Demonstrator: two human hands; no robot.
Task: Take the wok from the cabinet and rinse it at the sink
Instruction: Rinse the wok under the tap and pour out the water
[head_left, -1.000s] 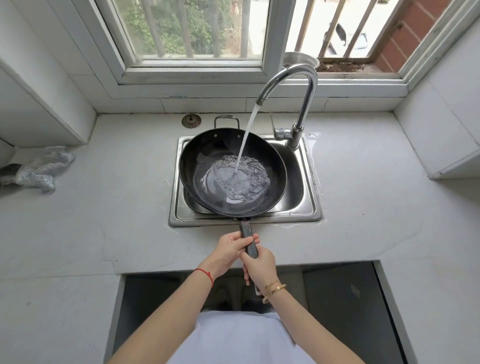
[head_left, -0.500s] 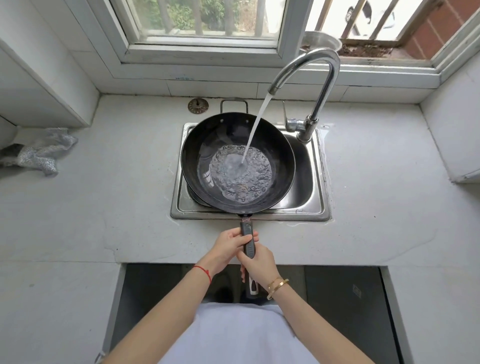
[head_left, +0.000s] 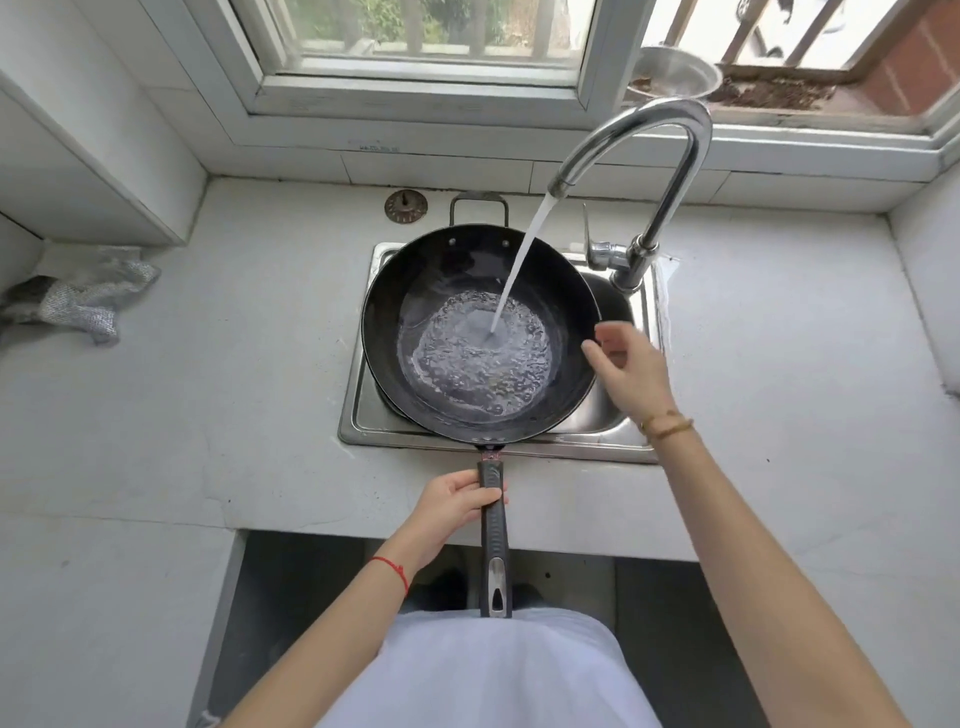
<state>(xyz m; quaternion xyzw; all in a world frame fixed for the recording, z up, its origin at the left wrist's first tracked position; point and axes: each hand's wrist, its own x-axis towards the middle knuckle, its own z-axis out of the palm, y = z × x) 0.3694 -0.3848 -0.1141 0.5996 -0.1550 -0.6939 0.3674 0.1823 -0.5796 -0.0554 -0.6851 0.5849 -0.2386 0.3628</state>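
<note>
A black wok (head_left: 447, 270) rests across the steel sink (head_left: 358, 415), with water pooling and bubbling in its bottom. The chrome faucet (head_left: 670, 171) arches over it and pours a stream into the wok. My left hand (head_left: 457, 501) grips the wok's long black handle (head_left: 493, 551) near the counter's front edge. My right hand (head_left: 628, 369) hovers above the wok's right rim with fingers loosely spread, holding nothing. The faucet lever (head_left: 597, 244) stands behind that hand.
A crumpled silvery cloth (head_left: 83, 301) lies on the white counter (head_left: 234, 389) at far left. A round drain strainer (head_left: 405, 206) sits behind the sink. A metal bowl (head_left: 672, 73) stands on the windowsill. Below the counter edge is an open cabinet gap.
My right hand has let go of the wok handle and risen to the wok's right rim. My left hand keeps its hold; water keeps running.
</note>
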